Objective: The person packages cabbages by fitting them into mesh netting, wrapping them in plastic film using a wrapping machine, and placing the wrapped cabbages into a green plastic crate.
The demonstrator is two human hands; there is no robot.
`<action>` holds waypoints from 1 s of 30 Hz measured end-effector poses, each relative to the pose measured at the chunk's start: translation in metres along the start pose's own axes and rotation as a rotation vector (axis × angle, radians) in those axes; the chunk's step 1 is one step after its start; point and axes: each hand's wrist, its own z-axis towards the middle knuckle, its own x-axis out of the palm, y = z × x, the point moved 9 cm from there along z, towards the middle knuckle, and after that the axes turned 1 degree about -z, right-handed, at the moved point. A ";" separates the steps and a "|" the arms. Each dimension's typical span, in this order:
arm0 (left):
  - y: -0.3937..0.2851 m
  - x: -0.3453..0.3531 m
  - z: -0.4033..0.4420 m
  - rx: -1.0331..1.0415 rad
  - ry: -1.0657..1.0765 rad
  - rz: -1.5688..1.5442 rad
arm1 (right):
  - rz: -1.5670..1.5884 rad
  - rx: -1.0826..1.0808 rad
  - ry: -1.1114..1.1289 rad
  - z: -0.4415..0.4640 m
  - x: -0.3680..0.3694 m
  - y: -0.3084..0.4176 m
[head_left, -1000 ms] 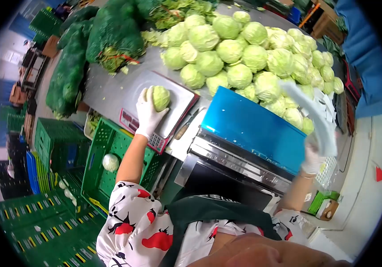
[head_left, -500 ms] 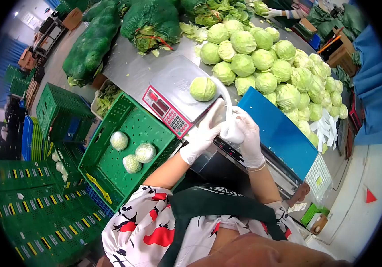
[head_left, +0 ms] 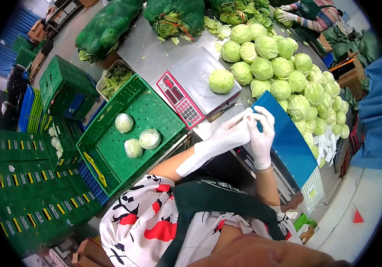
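Note:
My left hand (head_left: 233,130) wears a white glove, and a white sleeve (head_left: 193,161), which looks like foam netting, covers part of it and my forearm. Its fingers stretch toward my right hand (head_left: 261,137), also gloved. The right thumb meets the left fingertips, and its other fingers are raised apart from the thumb. Just beyond my hands, a trimmed cabbage (head_left: 221,81) rests on the plate of a digital scale (head_left: 180,100). To the left, a green crate (head_left: 111,171) contains three cabbages (head_left: 149,139) in white netting.
Many loose cabbages (head_left: 297,81) are heaped at the right, behind a blue board (head_left: 284,142). Green mesh sacks (head_left: 173,18) lie at the back. Stacked green crates (head_left: 26,173) stand left. A co-worker (head_left: 313,13) holds a cabbage at the far right.
The white sleeve, bunched between my hands before, now extends over my left hand and forearm. The view has shifted, bringing the co-worker further into sight.

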 end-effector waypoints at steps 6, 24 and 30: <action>-0.006 -0.022 -0.004 -0.096 -0.238 0.528 | 0.353 0.327 -0.093 -0.016 -0.002 -0.047; -0.008 0.036 0.007 -0.193 -0.001 0.498 | 1.316 0.788 0.125 -0.032 -0.011 -0.097; -0.039 -0.001 0.033 -0.082 -0.202 0.518 | 0.841 0.610 0.638 -0.064 -0.014 -0.084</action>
